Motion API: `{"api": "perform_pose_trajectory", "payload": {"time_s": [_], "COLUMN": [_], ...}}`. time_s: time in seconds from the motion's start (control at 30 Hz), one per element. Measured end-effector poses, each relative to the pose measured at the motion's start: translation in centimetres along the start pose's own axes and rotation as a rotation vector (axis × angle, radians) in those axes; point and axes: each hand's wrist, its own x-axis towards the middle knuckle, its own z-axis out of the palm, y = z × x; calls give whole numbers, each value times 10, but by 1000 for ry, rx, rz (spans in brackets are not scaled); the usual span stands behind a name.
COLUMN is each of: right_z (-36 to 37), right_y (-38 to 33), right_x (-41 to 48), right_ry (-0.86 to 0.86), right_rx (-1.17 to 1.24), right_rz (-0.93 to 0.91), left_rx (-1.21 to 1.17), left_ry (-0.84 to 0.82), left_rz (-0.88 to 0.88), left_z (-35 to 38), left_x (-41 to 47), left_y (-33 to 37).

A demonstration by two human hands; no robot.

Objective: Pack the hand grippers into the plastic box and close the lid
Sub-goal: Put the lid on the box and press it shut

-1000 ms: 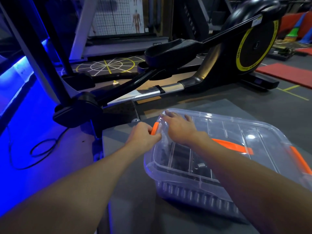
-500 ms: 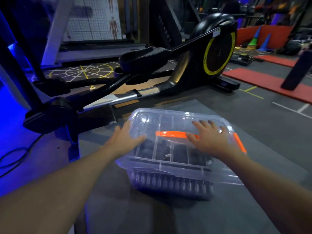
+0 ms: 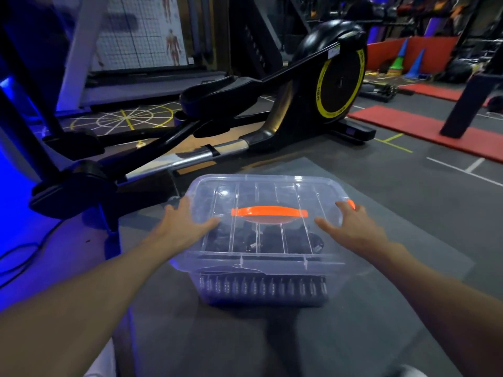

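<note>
The clear plastic box stands on a grey mat in front of me with its clear lid lying on top. An orange handle runs across the lid's middle. Several hand grippers show through the front wall as a row of metal springs and dark handles. My left hand clasps the lid's left end, thumb on top and fingers over the edge. My right hand clasps the right end, its fingertips at the orange latch.
A black elliptical trainer with a yellow-ringed wheel stretches across the floor just behind the box, its rail close to the box's far left corner. Red mats lie at the right. A cable loops on the blue-lit floor at the left.
My view has turned so the box sits square in front of me. Both hands left the left orange latch, spread flat on the lid, then slid outward to its two ends.
</note>
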Motion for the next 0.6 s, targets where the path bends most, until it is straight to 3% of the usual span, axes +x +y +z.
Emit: {"api": "perform_pose_trajectory", "payload": {"time_s": [0.6], "right_z": [8], "right_y": [-34], "right_x": [23], "right_ry": [-46], "right_rx": [-68], "right_rz": [-128], "left_rx": [28], "left_ry": [110], "left_rz": [-35], "left_z": [-15], "left_x": [-15], "left_y": [-18]}}
